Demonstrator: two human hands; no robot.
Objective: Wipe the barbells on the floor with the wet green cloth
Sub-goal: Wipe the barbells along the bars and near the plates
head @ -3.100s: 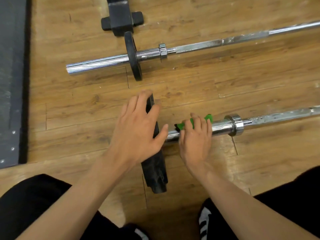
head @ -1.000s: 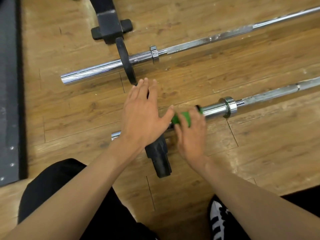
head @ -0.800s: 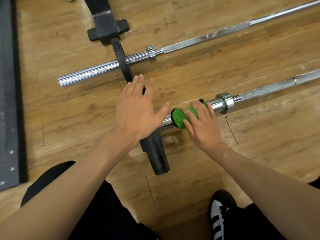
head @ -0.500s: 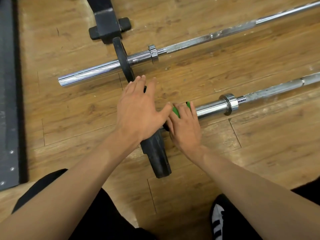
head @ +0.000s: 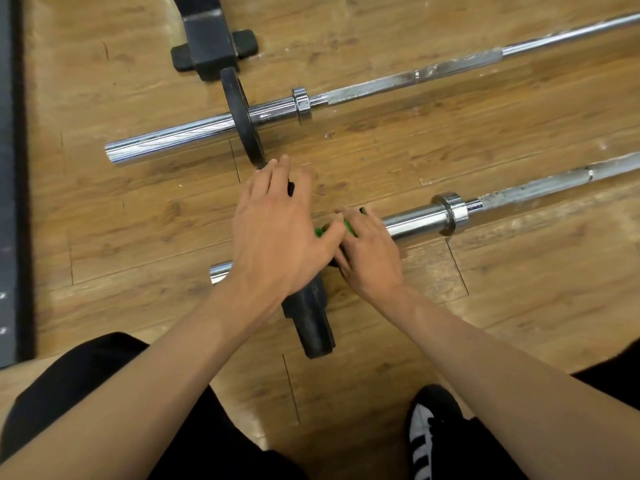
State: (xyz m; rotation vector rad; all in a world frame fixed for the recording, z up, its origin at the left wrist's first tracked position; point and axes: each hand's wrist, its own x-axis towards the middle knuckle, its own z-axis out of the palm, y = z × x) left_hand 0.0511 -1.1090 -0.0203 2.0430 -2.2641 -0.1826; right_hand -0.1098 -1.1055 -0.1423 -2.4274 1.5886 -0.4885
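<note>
Wood-plank floor [head: 519, 289] holds a far barbell [head: 180, 138] and a near barbell [head: 415, 221], with a dark mat [head: 8, 202] along the left edge and a black stand foot [head: 207, 43] behind. The left hand [head: 277, 237] lies flat on the near barbell's plate [head: 311, 320]; the right hand [head: 369, 258] grips the green cloth [head: 348, 226] round its sleeve, beside the plate.

Left hand [head: 277, 237] is flat, fingers straight, on the upright black weight plate [head: 311, 320] of the nearer chrome barbell [head: 415, 221]. Right hand [head: 370, 258] wraps the bright green cloth [head: 348, 226] round its sleeve, right beside the plate. A second chrome barbell [head: 180, 138] lies further off on the wooden plank floor [head: 519, 306].
</note>
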